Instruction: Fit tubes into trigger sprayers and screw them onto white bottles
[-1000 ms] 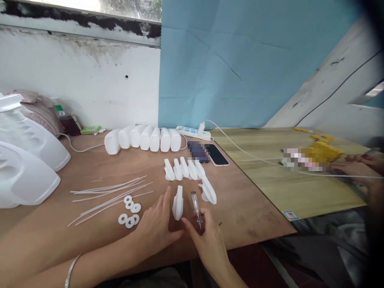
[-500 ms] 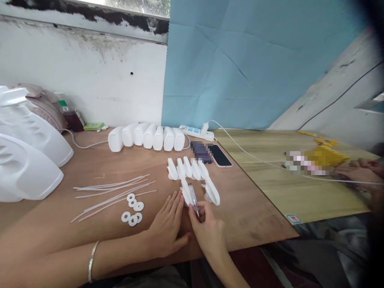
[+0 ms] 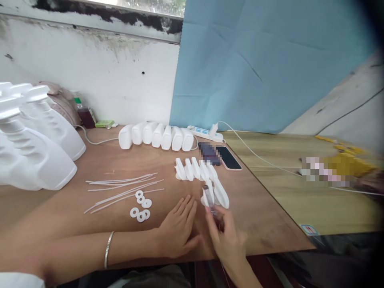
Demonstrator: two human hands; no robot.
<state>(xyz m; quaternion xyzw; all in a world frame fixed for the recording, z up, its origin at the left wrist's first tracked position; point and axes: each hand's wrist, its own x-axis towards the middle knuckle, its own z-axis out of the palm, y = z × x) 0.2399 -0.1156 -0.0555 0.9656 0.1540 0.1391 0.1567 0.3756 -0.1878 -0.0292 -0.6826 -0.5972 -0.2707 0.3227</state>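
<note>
My left hand (image 3: 181,229) lies flat on the brown table, fingers stretched out, holding nothing. Between the fingers of my right hand (image 3: 225,232) is a slim clear plastic piece with a dark end (image 3: 207,196); its exact kind I cannot tell. A curved white plastic part (image 3: 210,189) is right behind it, partly hidden, and I cannot tell whether they touch. Close beside that lies another curved white part (image 3: 221,194). Several similar white parts (image 3: 192,169) stand in a row beyond. Left of my left hand are flat white rings (image 3: 135,212) and thin white tubes (image 3: 120,196).
Large white bottles (image 3: 45,160) stand at the left. White hollow covers (image 3: 157,137) line the back, near a power strip (image 3: 207,133). Two phones, one with a pink edge (image 3: 230,158), lie right of centre. A yellow item (image 3: 345,164) is on the neighbouring table.
The view has shifted, so things appear further right. My right hand has moved right, away from my left hand, with the clear piece. The near white part now sits apart from my left fingertips.
</note>
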